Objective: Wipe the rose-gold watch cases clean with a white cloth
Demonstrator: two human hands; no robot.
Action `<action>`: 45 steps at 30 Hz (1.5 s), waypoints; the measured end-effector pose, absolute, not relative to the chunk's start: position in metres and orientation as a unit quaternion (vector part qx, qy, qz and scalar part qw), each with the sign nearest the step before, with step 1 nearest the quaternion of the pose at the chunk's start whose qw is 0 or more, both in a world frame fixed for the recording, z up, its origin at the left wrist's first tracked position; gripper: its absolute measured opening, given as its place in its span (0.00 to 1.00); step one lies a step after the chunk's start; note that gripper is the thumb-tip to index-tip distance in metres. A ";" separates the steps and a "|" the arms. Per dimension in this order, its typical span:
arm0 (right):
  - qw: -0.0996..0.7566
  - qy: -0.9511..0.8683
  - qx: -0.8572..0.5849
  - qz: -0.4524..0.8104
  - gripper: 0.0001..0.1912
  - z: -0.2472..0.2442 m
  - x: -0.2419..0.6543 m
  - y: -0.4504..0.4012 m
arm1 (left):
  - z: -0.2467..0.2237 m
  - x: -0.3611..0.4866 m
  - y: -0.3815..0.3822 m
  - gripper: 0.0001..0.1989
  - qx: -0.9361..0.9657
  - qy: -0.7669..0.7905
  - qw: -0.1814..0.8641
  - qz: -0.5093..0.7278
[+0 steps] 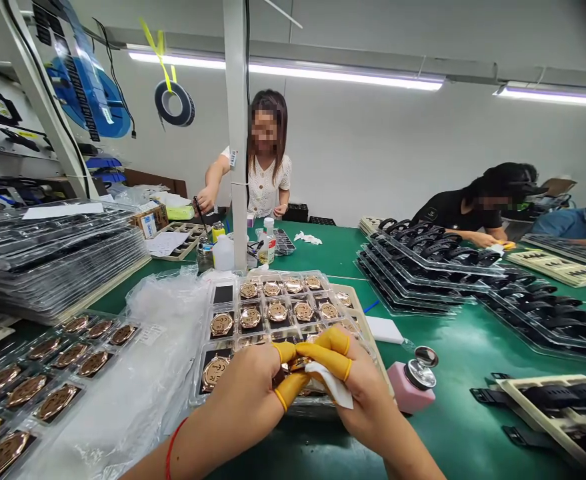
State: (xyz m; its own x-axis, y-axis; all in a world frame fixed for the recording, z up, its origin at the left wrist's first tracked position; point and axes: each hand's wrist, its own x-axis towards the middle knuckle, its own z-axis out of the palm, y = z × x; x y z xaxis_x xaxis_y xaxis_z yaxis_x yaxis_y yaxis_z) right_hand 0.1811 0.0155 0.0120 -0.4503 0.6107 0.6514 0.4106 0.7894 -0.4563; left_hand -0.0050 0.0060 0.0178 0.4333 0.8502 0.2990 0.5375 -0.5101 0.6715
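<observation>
My left hand (257, 383) and my right hand (355, 370), with yellow finger cots on several fingers, meet above the clear plastic tray (335, 279). Between the fingertips they pinch a rose-gold watch case (300, 364), mostly covered by the fingers. A folded white cloth (337, 388) sticks out from under my right fingers, against the case. Beneath the hands, the tray holds rows of round rose-gold watch cases (277, 311), their printed backs facing up. One compartment (223, 294) at its far left corner shows only a dark square.
Left lie bubble wrap (165, 307), another tray of watch cases (53, 403) and stacked trays (73, 267). A pink pump bottle (413, 383) stands right of my hands. Stacked trays of black watches (437, 260) and a beige tray (547, 400) lie further right. A post (237, 133) rises ahead; co-workers sit beyond.
</observation>
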 end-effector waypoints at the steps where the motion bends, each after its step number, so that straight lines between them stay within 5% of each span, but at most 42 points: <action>1: 0.444 -0.836 -0.298 0.120 0.15 0.011 0.180 0.015 | 0.018 -0.005 0.005 0.08 0.816 0.428 0.230 0.314; 10: 0.635 -0.663 -0.314 0.241 0.08 -0.014 0.163 0.007 | -0.001 0.006 0.011 0.14 0.853 0.343 -0.009 0.393; 17: 0.510 -0.694 -0.330 0.386 0.03 0.004 0.163 0.010 | 0.017 -0.021 0.022 0.15 0.904 0.281 -0.130 0.294; 24: 0.501 -0.744 -0.379 0.228 0.10 0.001 0.156 0.004 | 0.027 -0.028 0.023 0.13 0.930 0.246 -0.056 0.266; 34: 0.428 -0.712 -0.338 0.443 0.09 0.016 0.173 0.001 | 0.023 -0.030 0.027 0.13 0.932 0.181 0.051 0.309; 45: 0.437 -0.698 -0.268 0.500 0.05 0.012 0.177 0.001 | 0.017 -0.036 0.035 0.14 0.917 0.100 0.060 0.382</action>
State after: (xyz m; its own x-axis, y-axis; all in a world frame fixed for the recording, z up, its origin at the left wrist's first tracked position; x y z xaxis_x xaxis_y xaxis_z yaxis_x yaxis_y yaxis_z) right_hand 0.1775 0.0014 0.0117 -0.4757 0.8104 0.3419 -0.0631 0.3563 -0.9323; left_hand -0.0357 0.0353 0.0168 0.6874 0.2297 0.6890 0.1375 -0.9727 0.1871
